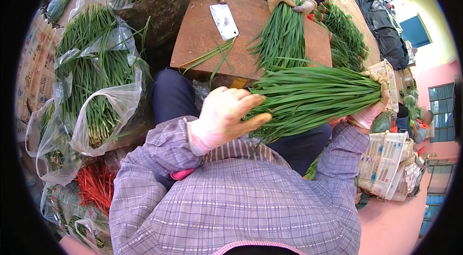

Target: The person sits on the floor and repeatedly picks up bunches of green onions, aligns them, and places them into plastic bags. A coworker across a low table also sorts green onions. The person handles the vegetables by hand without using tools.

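My right hand [379, 90], gloved, grips the stem end of a bunch of long green leaves [314, 96] that look like garlic chives. The bunch lies level above my lap, its leaf tips towards the left. Beside those tips is my left hand [231, 114], also gloved, with thumb and fingers apart; whether it touches the leaves I cannot tell. Past the bunch stands a brown wooden board [249, 52]. On it rest a cleaver [224, 21] with a wooden handle and a few loose leaves [217, 54].
Across the board a co-worker's gloved hands [289, 0] hold another chive bunch [284, 34]. Tied bunches [347, 34] lie right of it. At my left stand plastic bags of greens [94, 59] and red ties [96, 186]. White plastic crates [379, 164] sit at the right.
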Available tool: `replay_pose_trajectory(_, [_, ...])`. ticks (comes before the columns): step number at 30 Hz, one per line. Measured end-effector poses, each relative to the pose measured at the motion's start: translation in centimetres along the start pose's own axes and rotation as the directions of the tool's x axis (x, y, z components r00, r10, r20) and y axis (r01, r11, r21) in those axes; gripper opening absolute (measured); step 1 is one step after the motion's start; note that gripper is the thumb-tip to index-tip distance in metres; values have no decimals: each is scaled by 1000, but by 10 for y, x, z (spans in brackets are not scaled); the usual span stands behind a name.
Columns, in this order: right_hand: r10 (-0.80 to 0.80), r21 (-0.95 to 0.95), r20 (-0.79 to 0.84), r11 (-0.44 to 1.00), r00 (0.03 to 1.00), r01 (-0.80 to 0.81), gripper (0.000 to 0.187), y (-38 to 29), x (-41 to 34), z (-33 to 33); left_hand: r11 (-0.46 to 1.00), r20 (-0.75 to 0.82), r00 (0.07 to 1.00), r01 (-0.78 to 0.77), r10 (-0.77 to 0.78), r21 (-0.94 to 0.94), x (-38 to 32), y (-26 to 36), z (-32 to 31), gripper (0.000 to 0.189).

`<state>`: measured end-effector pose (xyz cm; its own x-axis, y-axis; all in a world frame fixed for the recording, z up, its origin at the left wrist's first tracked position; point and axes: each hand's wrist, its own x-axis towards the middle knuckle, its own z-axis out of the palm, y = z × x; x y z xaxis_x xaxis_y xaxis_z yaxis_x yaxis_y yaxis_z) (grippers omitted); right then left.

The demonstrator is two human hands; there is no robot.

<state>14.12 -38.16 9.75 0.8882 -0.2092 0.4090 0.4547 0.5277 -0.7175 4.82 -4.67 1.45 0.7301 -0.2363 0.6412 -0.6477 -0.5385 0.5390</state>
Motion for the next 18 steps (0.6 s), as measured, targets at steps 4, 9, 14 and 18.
replay_pose_trajectory(4, [-28, -5, 45, 1000, 999, 28, 17, 0, -1, 2, 1000, 201, 980, -5, 2, 18, 19, 6, 14, 23])
replay_pose_trajectory(9, [-60, -46, -16, 997, 998, 59, 17, -3, -2, -5, 925, -4, 992, 114, -124, -362, 19, 7, 17, 8])
replay_pose_trajectory(14, [-51, -58, -38, 997, 998, 49, 17, -4, -1, -18, 732, 213, 914, 405, -346, -548, 14, 9, 5, 16])
replay_pose_trajectory(18, [-89, -78, -7, 993, 996, 89, 17, -3, 0, -18, 677, 336, 858, 514, -389, -527, 14, 8, 2, 18])
